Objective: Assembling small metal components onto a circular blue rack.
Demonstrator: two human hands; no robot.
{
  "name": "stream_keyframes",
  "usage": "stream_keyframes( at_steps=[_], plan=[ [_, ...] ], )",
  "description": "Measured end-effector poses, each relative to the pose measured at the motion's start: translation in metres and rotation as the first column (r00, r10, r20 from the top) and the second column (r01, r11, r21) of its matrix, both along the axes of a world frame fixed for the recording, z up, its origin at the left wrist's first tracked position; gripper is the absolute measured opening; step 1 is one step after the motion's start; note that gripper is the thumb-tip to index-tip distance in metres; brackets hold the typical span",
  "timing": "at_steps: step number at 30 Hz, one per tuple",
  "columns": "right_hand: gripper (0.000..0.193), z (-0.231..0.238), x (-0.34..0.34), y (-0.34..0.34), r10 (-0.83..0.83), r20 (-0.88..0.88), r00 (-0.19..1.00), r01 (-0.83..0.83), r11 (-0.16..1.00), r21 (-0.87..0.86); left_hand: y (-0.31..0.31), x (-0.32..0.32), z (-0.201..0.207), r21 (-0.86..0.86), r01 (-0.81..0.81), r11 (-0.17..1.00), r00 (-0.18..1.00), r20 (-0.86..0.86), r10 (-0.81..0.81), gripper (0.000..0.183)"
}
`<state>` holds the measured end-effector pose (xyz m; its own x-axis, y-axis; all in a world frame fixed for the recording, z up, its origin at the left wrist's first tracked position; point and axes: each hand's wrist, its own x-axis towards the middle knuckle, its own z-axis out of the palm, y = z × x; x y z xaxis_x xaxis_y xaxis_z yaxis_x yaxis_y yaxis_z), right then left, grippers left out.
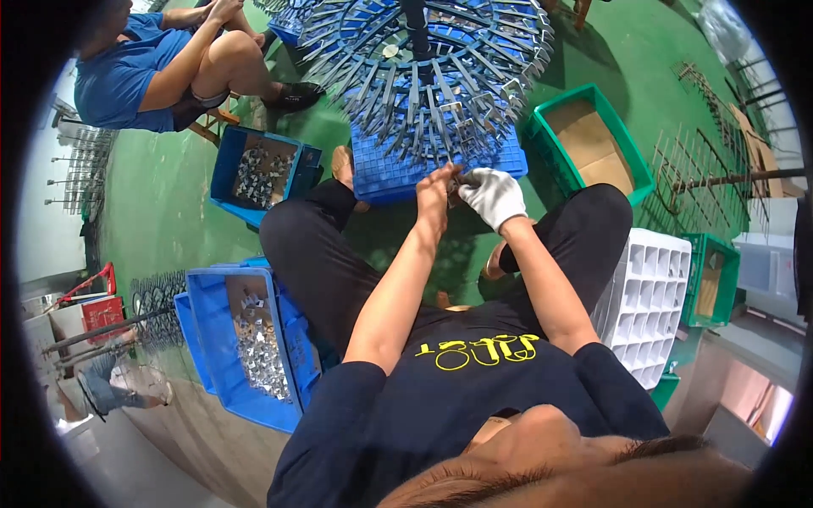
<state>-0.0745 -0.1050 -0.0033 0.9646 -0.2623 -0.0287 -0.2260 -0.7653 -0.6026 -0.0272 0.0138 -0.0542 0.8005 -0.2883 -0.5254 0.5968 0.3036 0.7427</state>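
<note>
A round metal rack (398, 76) with many radiating prongs stands before me over a blue plastic crate (381, 173). At the rack's near edge my hands meet, fingertips almost touching. My left hand (434, 193) is bare, its fingers closed in a pinch by the prong tips. My right hand (493, 196) wears a white glove, and its thumb and fingers are pinched together too. Whatever small thing lies between the fingertips is too small and covered to make out. Small shiny metal pieces hang on some of the prongs.
Blue bins with small metal parts (262, 356) stand at my left, another blue bin (227, 169) farther ahead. On the right are a green crate (542, 127) with cardboard inside and a white compartment tray (648, 296). A co-worker (127, 80) sits at far left.
</note>
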Motion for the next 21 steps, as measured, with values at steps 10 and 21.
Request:
stream_keyframes(
  at_steps=[10,21],
  plan=[
    [0.023,-0.024,0.006,-0.008,0.091,-0.029,0.995,-0.087,0.989,0.116,0.018,0.007,0.009,0.160,0.249,0.955,0.940,0.198,-0.278,0.030],
    [0.018,-0.025,-0.004,0.014,-0.020,0.370,0.929,0.046,0.997,-0.060,0.025,0.011,-0.003,-0.337,0.269,0.902,0.959,0.011,-0.282,0.037]
  ],
)
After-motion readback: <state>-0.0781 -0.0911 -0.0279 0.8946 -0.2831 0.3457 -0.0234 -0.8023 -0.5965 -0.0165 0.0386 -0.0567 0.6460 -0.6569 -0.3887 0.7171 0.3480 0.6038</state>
